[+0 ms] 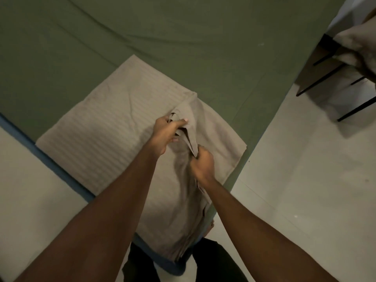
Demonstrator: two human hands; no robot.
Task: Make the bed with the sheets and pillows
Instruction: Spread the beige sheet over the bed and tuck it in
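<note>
Between 2 hands [165, 132] [202, 164], bunched beige sheet [192, 117]

Pillow [354, 46] cut by right edge, fingertips of right hand [201, 163] buried in cloth [179, 210]

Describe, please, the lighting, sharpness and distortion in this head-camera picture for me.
Head view: dim, even light with no glare; soft throughout, with the left hand and right hand gripping the beige cloth slightly smeared; the wide-angle lens splays the edges of the green sheet; a soft shadow lies on the floor under the table legs.
</note>
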